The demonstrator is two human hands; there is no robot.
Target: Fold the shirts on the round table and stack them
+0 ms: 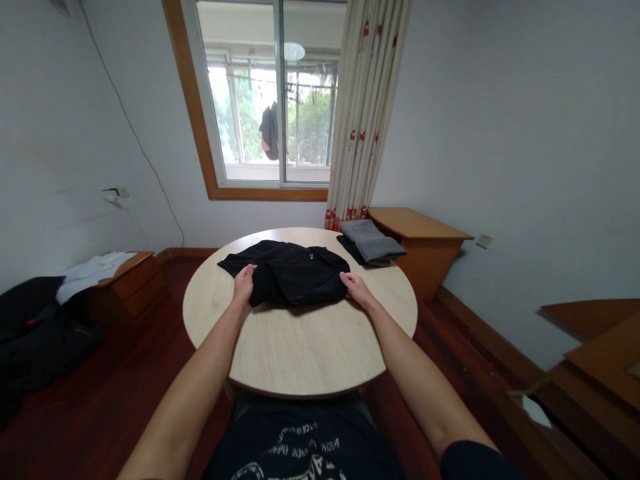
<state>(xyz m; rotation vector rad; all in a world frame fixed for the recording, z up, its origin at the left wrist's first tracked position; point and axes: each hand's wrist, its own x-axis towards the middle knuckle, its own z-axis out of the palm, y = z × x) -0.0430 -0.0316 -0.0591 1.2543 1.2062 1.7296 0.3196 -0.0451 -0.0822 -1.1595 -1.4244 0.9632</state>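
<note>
A black garment (295, 273) with a small white mark near its upper right lies partly folded on the round wooden table (305, 353). My left hand (244, 283) pinches its near left edge, thumb on top. At the opposite side my right hand (356, 288) grips the near right edge between thumb and fingers. Between the two hands the cloth is held stretched, its near edge slightly off the tabletop. Its exact kind cannot be made out from the folds.
A folded grey cloth (373, 240) rests on a black one at the table's back right. Behind it stands a wooden desk (420, 227). A wooden cabinet (137, 290) and a black bag (45, 340) are at the left. Ahead hangs a curtain (365, 113) by the window.
</note>
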